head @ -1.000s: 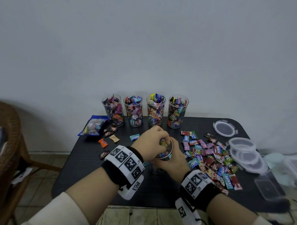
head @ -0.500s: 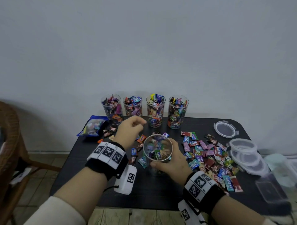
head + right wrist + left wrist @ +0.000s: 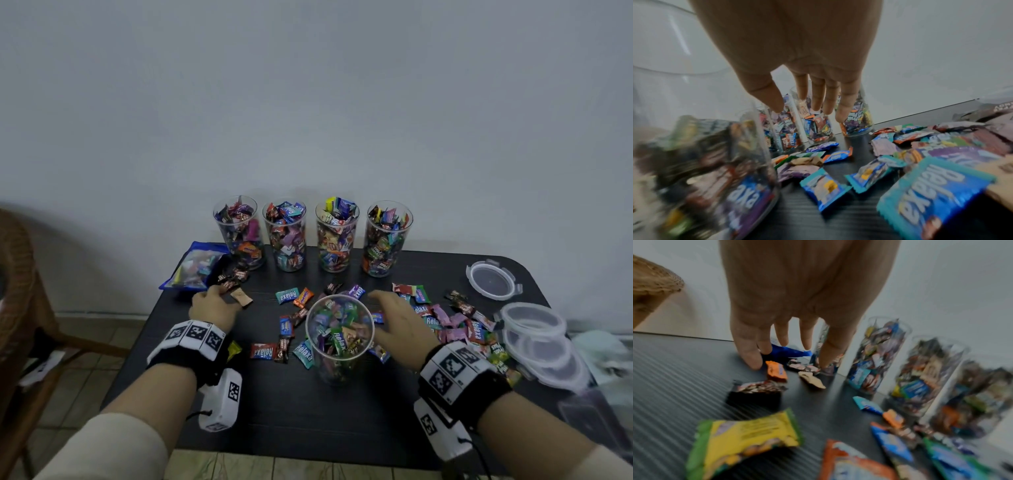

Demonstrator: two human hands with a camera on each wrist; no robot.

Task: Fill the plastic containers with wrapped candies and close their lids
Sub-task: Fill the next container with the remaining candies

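Plain white wall [image 3: 308, 102] behind, and right up against it sits our dark ribbed tabletop [image 3: 291, 404] with a wicker chair [image 3: 17, 291] off to the left. Four clear cups [image 3: 337, 236] stand in a row along the back edge, all stuffed with wrapped candies. Closer to us is a fifth plastic container [image 3: 339, 337], upright, lid off, and partly filled with candies (the Relaxa ones are easy to read through the wall). Our right hand [image 3: 399, 325] sits just beside that container on its right, fingers [image 3: 846, 107] straight and a bit fanned out, holding nothing; we can't tell whether the palm actually touches the cup wall. Our left hand [image 3: 214, 306] is over at the back left near the blue bag [image 3: 193, 269], its grip spread with fingers [image 3: 752, 352] pointing down at the tabletop, next to an orange candy [image 3: 775, 371] and a tan one [image 3: 812, 380], nothing pinched as far as we can see. Loose candies [image 3: 455, 325] lie scattered mostly right of the container, with a smaller bunch [image 3: 284, 329] to its left and a yellow-green one [image 3: 744, 439] by our left wrist. One round lid [image 3: 491, 279] lies flat at the back right, and a stack of shallow round containers or lids [image 3: 534, 335] sits at the right edge.
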